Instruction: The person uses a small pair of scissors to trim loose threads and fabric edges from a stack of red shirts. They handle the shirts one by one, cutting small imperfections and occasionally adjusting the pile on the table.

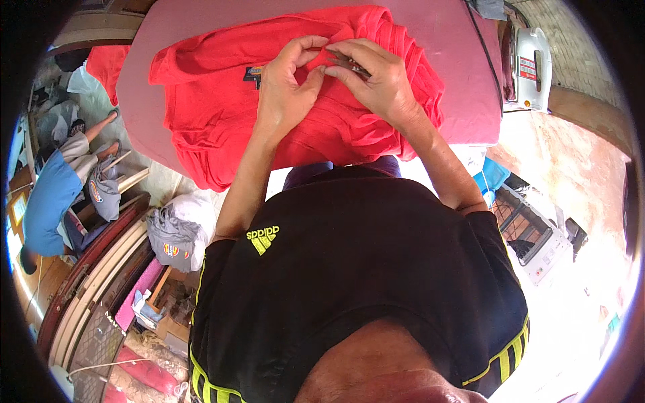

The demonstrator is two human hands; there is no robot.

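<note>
A pile of red shirts (pixel 222 101) lies on the pink padded table in front of me, with a dark neck label (pixel 253 74) showing left of my hands. My left hand (pixel 290 84) pinches a fold of the red cloth between thumb and fingers. Facing it, my right hand (pixel 376 77) is closed, its thumb and fingertips close to the same fold. Inside its curled fingers is a small dark metal tool (pixel 356 66), mostly hidden, whose kind I cannot make out. Both hands are over the upper middle of the pile.
The pink table (pixel 463 80) has a white iron (pixel 531 70) at its right end, with a dark cord nearby. Grey caps (pixel 171 235) sit at the left. Beyond them is a person in a blue shirt (pixel 54 201). A white appliance (pixel 531 235) stands at the right.
</note>
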